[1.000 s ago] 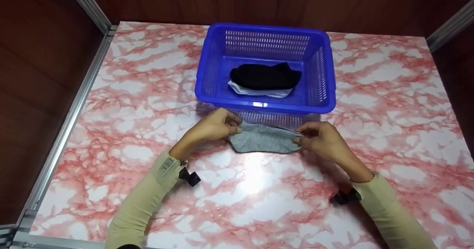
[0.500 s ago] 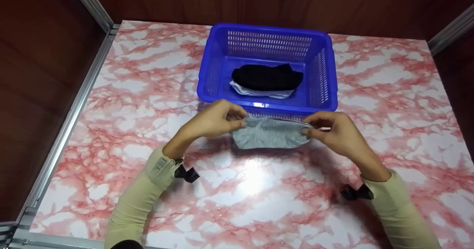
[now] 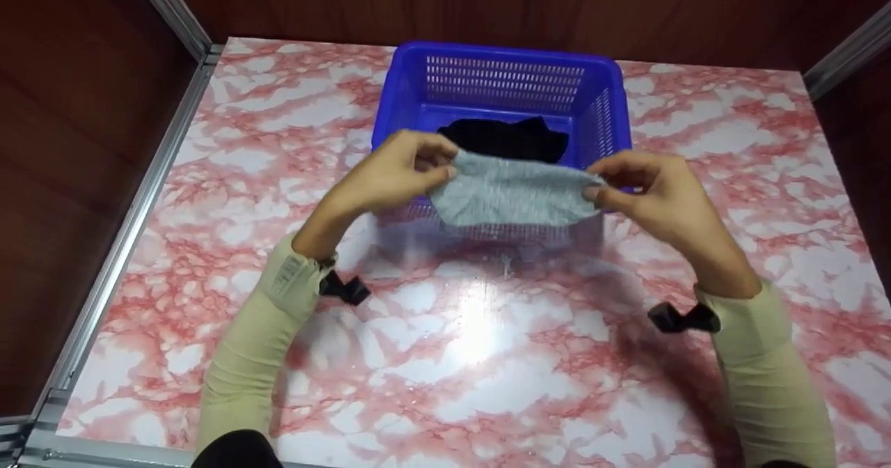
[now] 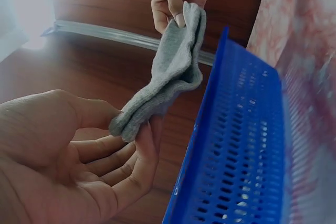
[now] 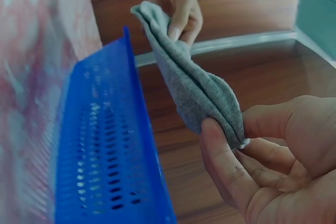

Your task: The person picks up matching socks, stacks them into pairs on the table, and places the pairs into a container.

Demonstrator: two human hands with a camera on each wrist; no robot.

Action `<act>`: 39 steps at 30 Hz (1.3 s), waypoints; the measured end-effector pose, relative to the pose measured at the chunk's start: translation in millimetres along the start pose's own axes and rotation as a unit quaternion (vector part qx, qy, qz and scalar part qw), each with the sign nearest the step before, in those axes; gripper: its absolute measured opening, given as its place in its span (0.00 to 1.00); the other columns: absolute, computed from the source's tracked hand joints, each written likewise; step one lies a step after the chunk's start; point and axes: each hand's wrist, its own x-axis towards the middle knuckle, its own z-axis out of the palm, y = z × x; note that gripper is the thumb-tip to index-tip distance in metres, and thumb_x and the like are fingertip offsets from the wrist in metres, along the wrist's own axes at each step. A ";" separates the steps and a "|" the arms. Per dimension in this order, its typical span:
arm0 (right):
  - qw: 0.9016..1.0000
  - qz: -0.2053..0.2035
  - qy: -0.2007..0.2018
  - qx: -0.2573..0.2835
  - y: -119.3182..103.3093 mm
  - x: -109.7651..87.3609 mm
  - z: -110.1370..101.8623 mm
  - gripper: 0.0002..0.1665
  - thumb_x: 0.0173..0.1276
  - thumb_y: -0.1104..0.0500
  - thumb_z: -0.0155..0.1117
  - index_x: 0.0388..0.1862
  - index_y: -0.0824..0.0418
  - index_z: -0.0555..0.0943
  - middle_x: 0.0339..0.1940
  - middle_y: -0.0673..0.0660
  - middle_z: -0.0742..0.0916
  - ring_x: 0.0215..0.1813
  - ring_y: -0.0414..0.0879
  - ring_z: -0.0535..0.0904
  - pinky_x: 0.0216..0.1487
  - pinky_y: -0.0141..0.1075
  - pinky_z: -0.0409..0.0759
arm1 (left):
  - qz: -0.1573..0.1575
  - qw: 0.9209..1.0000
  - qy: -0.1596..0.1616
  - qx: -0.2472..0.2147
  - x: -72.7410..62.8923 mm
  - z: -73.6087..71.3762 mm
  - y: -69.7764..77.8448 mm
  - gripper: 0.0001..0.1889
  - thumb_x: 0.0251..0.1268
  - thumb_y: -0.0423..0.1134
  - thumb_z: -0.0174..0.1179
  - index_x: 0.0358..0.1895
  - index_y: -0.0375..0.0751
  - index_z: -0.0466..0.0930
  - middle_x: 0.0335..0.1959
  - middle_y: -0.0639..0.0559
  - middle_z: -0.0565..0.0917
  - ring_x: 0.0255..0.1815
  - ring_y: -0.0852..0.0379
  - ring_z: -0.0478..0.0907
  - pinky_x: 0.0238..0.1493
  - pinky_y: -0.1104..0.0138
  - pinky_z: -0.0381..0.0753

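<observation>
A pair of grey ankle socks, layered together, is stretched out level in the air over the front rim of a blue plastic basket. My left hand pinches one end between thumb and fingers, and my right hand pinches the other. The left wrist view shows the folded layers of the grey socks above the basket's rim. Inside the basket lie black socks, partly covered by the grey pair. Whatever lies under the black socks is hidden now.
The basket stands on a red-and-white marbled table, near its back edge. Dark wooden panels with metal framing enclose the back and sides.
Both hands have lifted the grey socks from the table in front of the basket, up and forward to above its front rim. The white sock under the black ones is now covered from view.
</observation>
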 end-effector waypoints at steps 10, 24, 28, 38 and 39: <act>0.998 0.022 -0.029 0.059 -6.1 50.9 -21.9 0.14 0.69 0.64 0.74 0.53 0.61 0.89 0.36 0.46 0.93 0.38 0.39 0.89 0.43 0.29 0.87 | -0.002 1.000 -0.001 0.002 42.4 -31.5 7.4 0.18 0.73 0.33 0.61 0.63 0.34 0.82 0.47 0.46 0.86 0.37 0.61 0.80 0.41 0.71 0.83; 0.990 0.064 -0.120 0.034 -0.6 119.0 -29.3 0.18 0.71 0.57 0.74 0.56 0.62 0.86 0.39 0.46 0.92 0.38 0.39 0.89 0.45 0.29 0.87 | -0.077 0.995 -0.063 0.007 91.8 -67.3 -10.1 0.23 0.77 0.38 0.59 0.71 0.36 0.77 0.69 0.45 0.81 0.42 0.65 0.79 0.44 0.73 0.82; 0.985 0.082 -0.143 0.042 1.6 130.8 -26.4 0.19 0.71 0.58 0.73 0.57 0.64 0.85 0.40 0.46 0.92 0.39 0.40 0.91 0.46 0.31 0.89 | -0.092 0.992 -0.079 0.020 102.9 -75.6 -15.2 0.24 0.78 0.39 0.59 0.72 0.38 0.76 0.72 0.46 0.79 0.45 0.64 0.78 0.45 0.73 0.82; 0.978 0.117 -0.168 0.050 15.8 156.6 -19.5 0.19 0.72 0.66 0.68 0.61 0.67 0.82 0.37 0.45 0.91 0.38 0.38 0.88 0.44 0.31 0.89 | -0.146 0.986 -0.079 -0.025 124.7 -78.2 -24.6 0.11 0.76 0.38 0.61 0.55 0.38 0.80 0.40 0.56 0.78 0.30 0.64 0.69 0.35 0.74 0.77; 0.977 0.118 -0.171 0.040 17.2 159.1 -18.1 0.20 0.72 0.66 0.68 0.62 0.68 0.81 0.37 0.44 0.91 0.37 0.38 0.88 0.43 0.30 0.89 | -0.155 0.984 -0.080 -0.030 126.5 -76.9 -25.1 0.08 0.75 0.37 0.62 0.50 0.39 0.80 0.37 0.57 0.78 0.29 0.64 0.69 0.34 0.74 0.77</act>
